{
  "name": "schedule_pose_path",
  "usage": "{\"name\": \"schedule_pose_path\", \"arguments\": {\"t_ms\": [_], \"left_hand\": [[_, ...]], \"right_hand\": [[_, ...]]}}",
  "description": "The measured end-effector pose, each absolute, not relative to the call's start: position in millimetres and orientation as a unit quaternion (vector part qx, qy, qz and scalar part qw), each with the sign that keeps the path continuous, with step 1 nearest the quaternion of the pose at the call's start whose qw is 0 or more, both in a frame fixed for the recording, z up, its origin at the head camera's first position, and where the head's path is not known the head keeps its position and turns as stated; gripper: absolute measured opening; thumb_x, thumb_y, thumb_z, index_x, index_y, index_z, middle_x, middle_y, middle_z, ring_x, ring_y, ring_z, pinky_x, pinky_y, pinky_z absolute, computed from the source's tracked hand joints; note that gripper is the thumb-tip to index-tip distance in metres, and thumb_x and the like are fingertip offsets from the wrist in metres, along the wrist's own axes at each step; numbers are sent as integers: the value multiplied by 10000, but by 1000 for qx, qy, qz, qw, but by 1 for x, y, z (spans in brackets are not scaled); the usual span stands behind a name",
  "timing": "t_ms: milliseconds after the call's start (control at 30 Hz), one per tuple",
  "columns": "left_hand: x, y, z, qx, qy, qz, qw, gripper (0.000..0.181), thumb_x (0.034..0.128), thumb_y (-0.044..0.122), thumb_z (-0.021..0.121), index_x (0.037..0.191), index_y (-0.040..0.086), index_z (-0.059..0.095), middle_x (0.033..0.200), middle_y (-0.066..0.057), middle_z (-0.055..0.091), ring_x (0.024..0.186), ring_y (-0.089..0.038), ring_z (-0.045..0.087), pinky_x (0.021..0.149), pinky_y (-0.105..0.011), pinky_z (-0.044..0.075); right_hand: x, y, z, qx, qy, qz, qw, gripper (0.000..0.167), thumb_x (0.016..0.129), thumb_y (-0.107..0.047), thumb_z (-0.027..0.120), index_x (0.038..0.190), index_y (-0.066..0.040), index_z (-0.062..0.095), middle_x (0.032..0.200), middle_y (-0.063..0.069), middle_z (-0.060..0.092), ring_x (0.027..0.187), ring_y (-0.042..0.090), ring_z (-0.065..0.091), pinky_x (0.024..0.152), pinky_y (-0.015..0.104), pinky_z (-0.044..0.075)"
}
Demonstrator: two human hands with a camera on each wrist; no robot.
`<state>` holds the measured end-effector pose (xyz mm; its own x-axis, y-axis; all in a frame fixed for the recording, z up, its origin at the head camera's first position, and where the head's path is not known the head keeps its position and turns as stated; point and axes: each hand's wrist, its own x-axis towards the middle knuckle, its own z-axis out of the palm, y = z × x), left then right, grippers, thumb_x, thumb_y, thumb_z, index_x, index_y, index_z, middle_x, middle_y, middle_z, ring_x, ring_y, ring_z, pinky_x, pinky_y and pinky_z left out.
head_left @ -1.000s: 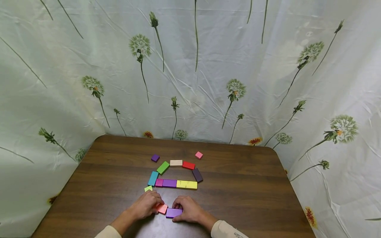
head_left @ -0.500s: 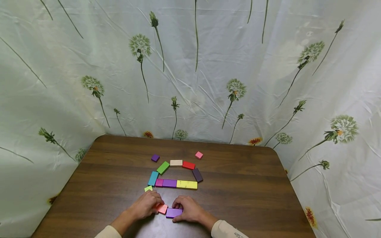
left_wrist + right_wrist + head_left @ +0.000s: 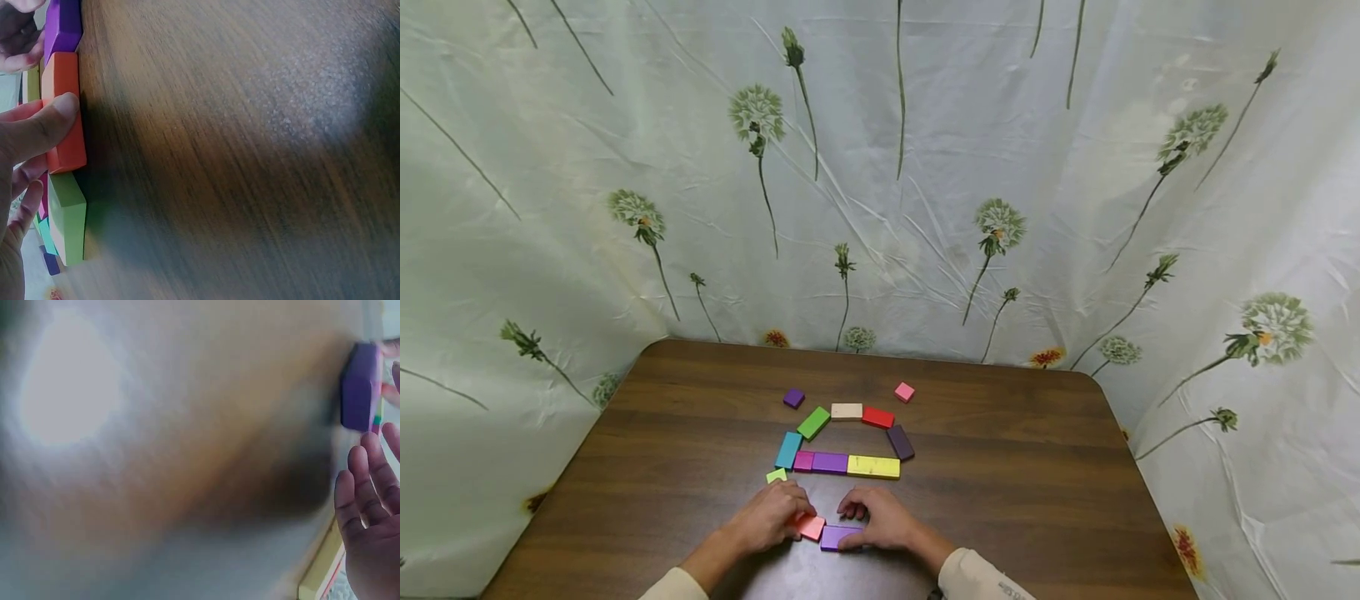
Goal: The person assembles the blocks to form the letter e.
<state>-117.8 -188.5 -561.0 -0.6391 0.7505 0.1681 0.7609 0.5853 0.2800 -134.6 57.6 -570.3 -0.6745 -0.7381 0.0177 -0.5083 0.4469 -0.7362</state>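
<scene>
My left hand (image 3: 769, 514) pinches a salmon-orange wooden block (image 3: 811, 527) lying on the table; in the left wrist view the thumb presses on the near face of this orange block (image 3: 67, 144). A light green block (image 3: 69, 219) touches its other end and shows only partly past the hand from the head. At the orange block's right corner lies a purple block (image 3: 833, 538). My right hand (image 3: 886, 518) hovers at the purple block's right end, thumb over it, fingers lifted away. In the right wrist view the right hand (image 3: 375, 525) has fairly straight fingers beside the purple block (image 3: 359, 387).
Farther back, a ring of blocks lies flat: teal (image 3: 788, 450), green (image 3: 813, 423), beige (image 3: 846, 412), red (image 3: 878, 417), dark purple (image 3: 900, 442), yellow (image 3: 874, 467), purple (image 3: 830, 463) and magenta (image 3: 803, 461). Small purple (image 3: 793, 398) and pink (image 3: 904, 392) blocks lie beyond.
My right hand has let go of the purple block, its fingers spreading and moving slightly right. The left hand stays on the orange block. The head view has shifted slightly.
</scene>
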Motion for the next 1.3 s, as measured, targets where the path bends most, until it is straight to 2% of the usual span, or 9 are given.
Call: {"name": "schedule_pose_path", "arguments": {"t_ms": [167, 333, 567, 733, 1000, 1200, 1300], "left_hand": [[-118, -190, -562, -431, -887, -161, 28, 276, 642, 162, 846, 891, 113, 736, 812, 77, 628, 779, -83, 557, 740, -258, 452], [-119, -190, -561, -437, -885, -161, 24, 264, 653, 168, 850, 885, 118, 735, 807, 80, 625, 776, -76, 555, 725, -243, 442], [-125, -191, -562, -458, -872, -165, 45, 256, 625, 140, 849, 856, 143, 738, 776, 103, 620, 746, -49, 546, 688, -200, 416], [-125, -189, -561, -464, -870, -163, 45, 235, 633, 152, 846, 842, 150, 738, 758, 109, 617, 730, -31, 534, 664, -170, 389], [-120, -187, -562, -467, -870, -148, 48, 236, 633, 215, 837, 843, 184, 732, 765, 134, 613, 742, -8, 530, 663, -145, 355], [-120, -189, -558, -446, -881, -157, 9, 228, 671, 218, 832, 879, 183, 744, 802, 147, 622, 774, 1, 531, 686, -152, 363], [-122, -190, -556, -440, -885, -150, 3, 230, 676, 212, 828, 890, 191, 746, 812, 153, 625, 788, -1, 537, 693, -161, 370]], "right_hand": [[-156, 57, -556, -348, 847, -369, 156, 307, 771, -231, 818, 992, -83, 664, 825, -13, 605, 752, 23, 512, 689, 165, 435], [-190, 51, -538, -355, 867, -328, 124, 281, 792, -220, 799, 1005, -79, 682, 861, 16, 625, 786, 81, 543, 709, 190, 450], [-246, 20, -524, -373, 874, -297, 91, 266, 813, -130, 773, 1034, -17, 677, 969, 77, 648, 903, 205, 605, 788, 287, 493], [-274, -10, -525, -372, 881, -279, 88, 271, 810, -122, 774, 1052, -35, 687, 1036, 76, 658, 994, 230, 595, 869, 333, 475], [-294, -52, -538, -354, 896, -245, 107, 318, 816, -102, 760, 1126, -96, 691, 1159, 51, 622, 1121, 223, 553, 976, 339, 417], [-303, -68, -545, -367, 898, -212, 116, 389, 817, -26, 708, 1191, -128, 669, 1252, 67, 578, 1199, 260, 507, 1022, 362, 384], [-307, -72, -548, -372, 899, -203, 110, 372, 824, -4, 686, 1177, -122, 678, 1232, 70, 598, 1179, 260, 525, 1008, 353, 399]]}}
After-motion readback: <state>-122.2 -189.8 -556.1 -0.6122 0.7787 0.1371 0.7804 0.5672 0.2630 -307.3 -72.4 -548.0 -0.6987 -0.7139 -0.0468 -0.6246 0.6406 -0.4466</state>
